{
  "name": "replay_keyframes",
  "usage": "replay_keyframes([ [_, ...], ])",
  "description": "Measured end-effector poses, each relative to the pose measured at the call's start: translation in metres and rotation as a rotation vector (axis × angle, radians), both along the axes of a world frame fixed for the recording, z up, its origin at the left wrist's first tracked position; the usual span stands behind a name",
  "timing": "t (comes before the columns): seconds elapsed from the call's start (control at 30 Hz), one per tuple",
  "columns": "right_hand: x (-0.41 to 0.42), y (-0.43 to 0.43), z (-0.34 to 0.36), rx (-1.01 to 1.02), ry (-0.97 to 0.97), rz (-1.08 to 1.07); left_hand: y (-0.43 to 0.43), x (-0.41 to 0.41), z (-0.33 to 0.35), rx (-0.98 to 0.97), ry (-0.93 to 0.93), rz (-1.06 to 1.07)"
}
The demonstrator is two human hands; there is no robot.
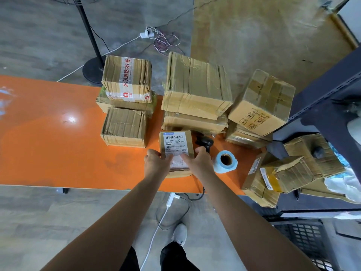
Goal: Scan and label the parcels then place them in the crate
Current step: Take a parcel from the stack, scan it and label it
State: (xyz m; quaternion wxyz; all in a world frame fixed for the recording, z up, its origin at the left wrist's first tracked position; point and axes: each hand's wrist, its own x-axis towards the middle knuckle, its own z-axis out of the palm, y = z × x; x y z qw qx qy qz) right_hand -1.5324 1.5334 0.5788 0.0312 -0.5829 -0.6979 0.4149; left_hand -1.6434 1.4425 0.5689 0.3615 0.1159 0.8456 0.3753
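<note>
Left hand [156, 162] and right hand [198, 160] grip the parcel [176, 142], fingers [153, 154] curled round its sides (long axis pointing away); the crate [304, 239] lies rightward, below.

A small cardboard parcel [176, 153] lies flat, its near end held between the fingers of the left hand [156, 162] and right hand [199, 163], white barcode label [175, 142] face up. A black scanner [205, 142] lies just beyond the right fingers; a blue label roll [225, 161] stands right of them.

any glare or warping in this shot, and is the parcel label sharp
Head view: bright glare patch on the orange table; wide lens makes the right box stack lean outward; label on the parcel shows large digits clearly, fine print blurs.
</note>
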Motion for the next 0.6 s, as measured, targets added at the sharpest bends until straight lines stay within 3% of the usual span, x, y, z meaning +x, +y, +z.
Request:
replay_keyframes([
  [0.2,0.016,-0.001,0.002,-0.001,0.019,0.163,-0.016,-0.004,-0.005,0.098,0.015,-0.14],
  [0.33,0.014,0.0,0.005,0.017,-0.012,0.189,-0.012,-0.003,-0.004,0.067,0.084,-0.154],
  [0.43,0.011,0.002,0.006,-0.009,-0.004,0.164,-0.012,-0.006,-0.005,0.062,0.031,-0.134],
  [0.6,-0.004,0.003,0.006,0.052,-0.164,0.142,0.001,-0.005,-0.005,-0.049,0.028,-0.094],
])
